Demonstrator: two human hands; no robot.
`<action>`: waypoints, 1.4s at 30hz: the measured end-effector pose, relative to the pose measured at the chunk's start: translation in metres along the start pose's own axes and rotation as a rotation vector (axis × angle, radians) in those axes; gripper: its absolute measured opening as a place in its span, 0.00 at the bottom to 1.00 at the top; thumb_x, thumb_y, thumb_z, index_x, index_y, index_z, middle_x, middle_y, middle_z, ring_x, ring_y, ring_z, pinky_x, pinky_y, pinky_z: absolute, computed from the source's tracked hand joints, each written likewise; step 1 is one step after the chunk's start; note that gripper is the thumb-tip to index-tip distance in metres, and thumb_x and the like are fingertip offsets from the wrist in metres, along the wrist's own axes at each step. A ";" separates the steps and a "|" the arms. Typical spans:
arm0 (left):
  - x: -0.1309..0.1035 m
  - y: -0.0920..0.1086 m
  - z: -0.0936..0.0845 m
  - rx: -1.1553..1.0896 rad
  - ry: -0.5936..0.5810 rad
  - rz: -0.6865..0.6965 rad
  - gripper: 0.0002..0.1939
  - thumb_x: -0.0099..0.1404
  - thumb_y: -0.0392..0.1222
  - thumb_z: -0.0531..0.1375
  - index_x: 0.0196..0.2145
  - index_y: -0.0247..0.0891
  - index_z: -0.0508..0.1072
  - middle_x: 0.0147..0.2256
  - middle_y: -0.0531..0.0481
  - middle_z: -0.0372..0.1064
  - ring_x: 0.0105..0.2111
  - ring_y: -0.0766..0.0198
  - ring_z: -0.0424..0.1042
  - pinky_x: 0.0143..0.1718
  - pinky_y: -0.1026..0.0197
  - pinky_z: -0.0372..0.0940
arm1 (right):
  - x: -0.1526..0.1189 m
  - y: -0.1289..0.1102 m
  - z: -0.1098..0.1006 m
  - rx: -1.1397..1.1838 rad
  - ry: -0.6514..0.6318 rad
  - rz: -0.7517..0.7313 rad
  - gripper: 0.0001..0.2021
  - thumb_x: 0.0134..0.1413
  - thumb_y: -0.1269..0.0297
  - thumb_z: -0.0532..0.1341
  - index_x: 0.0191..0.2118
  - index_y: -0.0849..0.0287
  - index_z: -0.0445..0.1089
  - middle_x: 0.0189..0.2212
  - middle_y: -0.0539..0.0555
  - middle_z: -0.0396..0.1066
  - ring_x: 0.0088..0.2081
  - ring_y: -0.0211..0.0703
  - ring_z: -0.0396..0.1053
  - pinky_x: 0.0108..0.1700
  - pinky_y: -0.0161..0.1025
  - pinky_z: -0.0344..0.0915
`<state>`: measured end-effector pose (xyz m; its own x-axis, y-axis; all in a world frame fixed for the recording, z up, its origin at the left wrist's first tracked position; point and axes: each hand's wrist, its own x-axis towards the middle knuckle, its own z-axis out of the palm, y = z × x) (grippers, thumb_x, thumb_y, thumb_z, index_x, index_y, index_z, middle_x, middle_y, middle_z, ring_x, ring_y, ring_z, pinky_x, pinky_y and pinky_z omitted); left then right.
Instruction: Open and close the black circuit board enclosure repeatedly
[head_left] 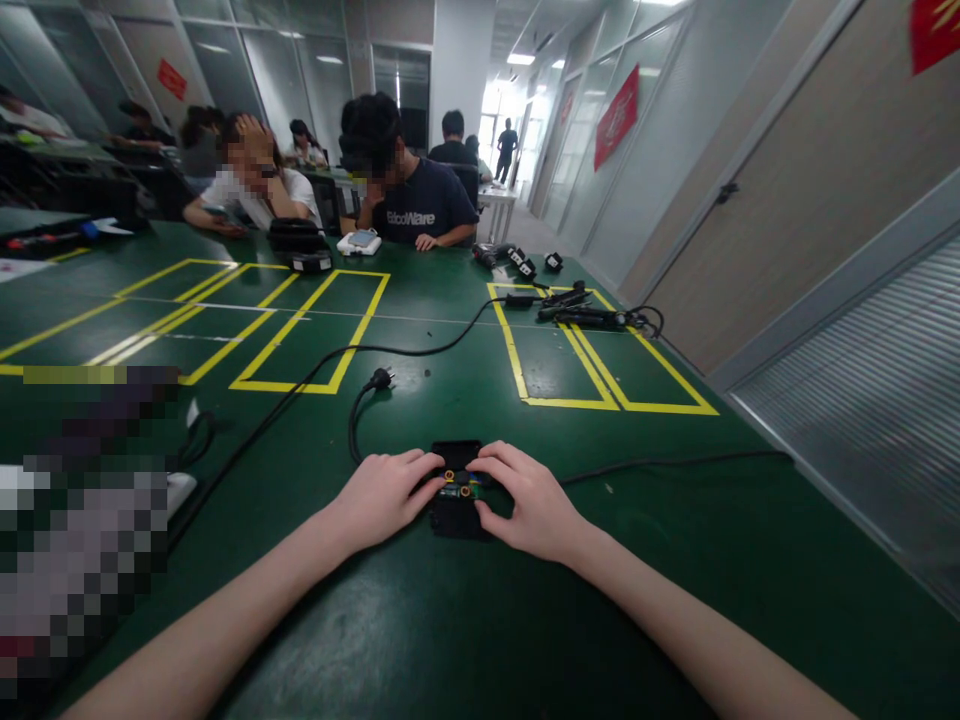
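On green table (637, 560), 2 hands (459, 500), open black casing (456, 530)

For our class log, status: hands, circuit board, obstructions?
Left hand, right hand: at open black case. Circuit board exposed between them. Plug beyond, clear of both.

The place looked like an office or training room: glass partitions (637, 120) lined a corridor, people sat at long tables, and yellow tape (574, 403) marked out rectangles on a green tabletop (360, 640) strewn with cables.
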<state>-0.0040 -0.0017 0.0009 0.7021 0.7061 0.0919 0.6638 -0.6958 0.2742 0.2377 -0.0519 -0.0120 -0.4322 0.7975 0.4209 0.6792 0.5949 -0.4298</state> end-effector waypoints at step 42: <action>-0.006 -0.001 -0.019 -0.136 -0.004 0.152 0.05 0.66 0.35 0.57 0.34 0.38 0.74 0.29 0.53 0.73 0.23 0.67 0.69 0.27 0.65 0.59 | -0.005 0.020 -0.024 0.076 -0.129 -0.039 0.06 0.64 0.69 0.61 0.43 0.57 0.75 0.33 0.51 0.80 0.28 0.39 0.75 0.33 0.34 0.68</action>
<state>-0.0141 -0.0026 0.0177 0.7928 0.5935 0.1385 0.5094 -0.7701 0.3840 0.2679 -0.0466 -0.0037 -0.5334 0.7771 0.3341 0.6155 0.6275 -0.4769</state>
